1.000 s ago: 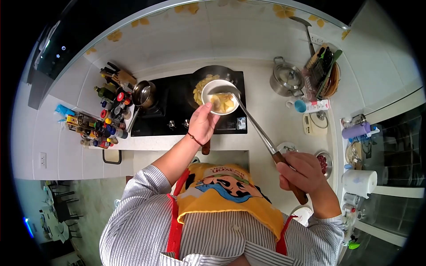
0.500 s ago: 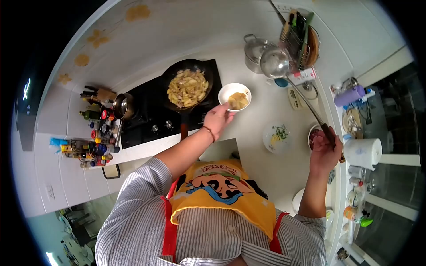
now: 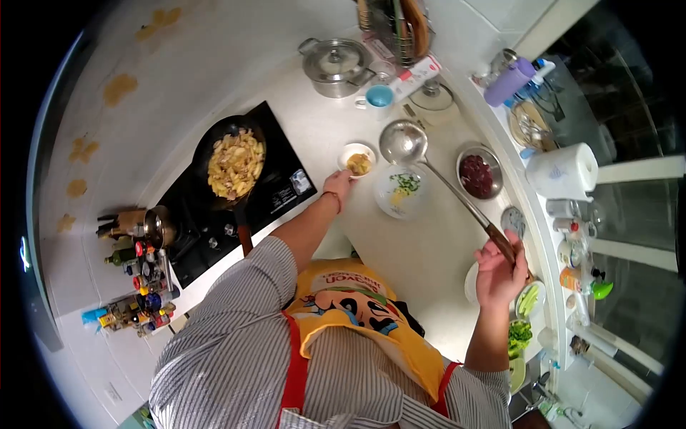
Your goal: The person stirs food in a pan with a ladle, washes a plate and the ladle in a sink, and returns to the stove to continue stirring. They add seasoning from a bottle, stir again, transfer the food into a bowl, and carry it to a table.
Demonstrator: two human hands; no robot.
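Observation:
My left hand (image 3: 339,186) grips the near edge of a small white bowl (image 3: 345,154), its fingers closed at the rim. Yellowish pieces of food (image 3: 359,165) lie inside the bowl. My right hand (image 3: 502,277) is closed around the wooden grip of a long metal ladle (image 3: 401,142). The ladle's cup hangs over the counter, just right of the bowl and above a white plate (image 3: 386,203). On that plate are chopped greens (image 3: 409,184) and small yellow bits. The ladle's inside looks bare.
A wok (image 3: 202,154) of cooked yellowish food sits on the black stove (image 3: 280,146), its handle toward me. Farther back stand a lidded pot (image 3: 336,66) and a blue-lined cup (image 3: 379,96). A metal bowl (image 3: 463,159) of dark red meat is at right. Bottles (image 3: 146,275) crowd the left.
My view has turned right. The white bowl in my left hand has moved away from the wok to beside the plate. The ladle has swung from near the pot to over the counter.

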